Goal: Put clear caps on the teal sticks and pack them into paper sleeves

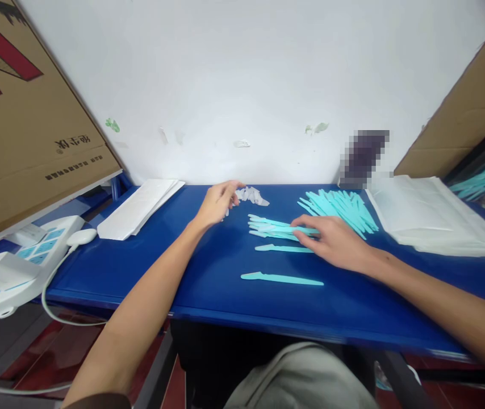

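Note:
My left hand reaches to a small heap of clear plastic caps at the back of the blue table, its fingers curled at the heap's edge. My right hand lies over a small bunch of turquoise razor sticks, fingertips pressed on them. Two single turquoise sticks lie nearer me, one just left of my right hand and one closer to the front edge. A bigger fanned pile of the same sticks lies behind my right hand.
A stack of clear bags lies at the right, a white paper stack at the left. Cardboard boxes lean on both sides. A white device with blue buttons and its cord sit at the far left. A white wall is behind.

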Demonstrator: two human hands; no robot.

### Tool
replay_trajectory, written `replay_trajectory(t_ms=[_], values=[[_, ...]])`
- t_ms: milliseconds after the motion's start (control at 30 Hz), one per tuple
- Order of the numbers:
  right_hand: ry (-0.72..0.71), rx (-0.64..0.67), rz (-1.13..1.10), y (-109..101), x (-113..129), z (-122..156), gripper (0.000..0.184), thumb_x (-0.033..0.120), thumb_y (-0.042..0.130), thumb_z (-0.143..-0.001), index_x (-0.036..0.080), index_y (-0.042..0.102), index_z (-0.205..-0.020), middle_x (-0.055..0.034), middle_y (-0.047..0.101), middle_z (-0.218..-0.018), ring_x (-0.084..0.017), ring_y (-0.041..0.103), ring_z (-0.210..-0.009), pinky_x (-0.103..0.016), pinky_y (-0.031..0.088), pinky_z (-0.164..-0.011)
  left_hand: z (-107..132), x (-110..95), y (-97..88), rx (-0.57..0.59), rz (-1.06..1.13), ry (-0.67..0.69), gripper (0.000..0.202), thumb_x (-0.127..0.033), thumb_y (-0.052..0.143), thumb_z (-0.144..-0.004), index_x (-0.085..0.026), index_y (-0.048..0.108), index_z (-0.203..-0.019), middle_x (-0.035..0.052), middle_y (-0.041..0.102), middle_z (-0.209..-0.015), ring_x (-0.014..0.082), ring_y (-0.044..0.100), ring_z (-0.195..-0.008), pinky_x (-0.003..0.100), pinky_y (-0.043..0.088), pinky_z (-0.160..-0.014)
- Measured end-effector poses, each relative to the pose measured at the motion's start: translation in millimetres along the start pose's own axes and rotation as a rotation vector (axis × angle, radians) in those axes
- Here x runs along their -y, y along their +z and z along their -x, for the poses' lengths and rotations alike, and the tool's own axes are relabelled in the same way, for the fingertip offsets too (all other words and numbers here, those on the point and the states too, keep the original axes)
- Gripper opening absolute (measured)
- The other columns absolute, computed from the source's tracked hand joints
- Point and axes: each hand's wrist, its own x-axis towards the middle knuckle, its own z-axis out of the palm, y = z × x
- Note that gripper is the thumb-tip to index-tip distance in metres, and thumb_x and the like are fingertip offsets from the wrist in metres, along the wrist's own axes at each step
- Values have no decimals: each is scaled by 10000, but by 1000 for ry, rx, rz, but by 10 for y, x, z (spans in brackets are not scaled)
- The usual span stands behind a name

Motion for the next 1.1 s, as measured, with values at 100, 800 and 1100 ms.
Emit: replay_trajectory(t_ms=[100, 800, 1100], values=[[-88, 12, 55, 67, 2, 22, 320, 397, 459, -1000, 224, 726, -1032, -61, 766, -945, -197, 677, -743, -313, 477, -657, -35, 196, -113, -166, -15, -207, 549, -542, 379, -989, -130, 736, -1053, 0, 555, -525, 170, 532, -513, 276, 427, -597], [-322, 422, 0, -131, 364, 122, 74, 241, 629, -898, 211, 676, -848, -15, 702, -898, -165, 635, -793, -299, 438, -708, 17, 280, 88, 239, -843, 55, 355, -265, 462, -954, -188, 751, -1144, 132, 650, -1080, 282, 627, -988, 368, 495, -821], [-337, 197, 66, -93, 218, 66, 155, 215, 497, -951, 219, 582, -821, -9, 655, -742, -157, 561, -631, -319, 423, -707, -7, 254, 38, 245, -646, 237, 203, -231, 528, -946, -178, 722, -972, 117, 688, -975, 276, 563, -962, 410, 442, -897]])
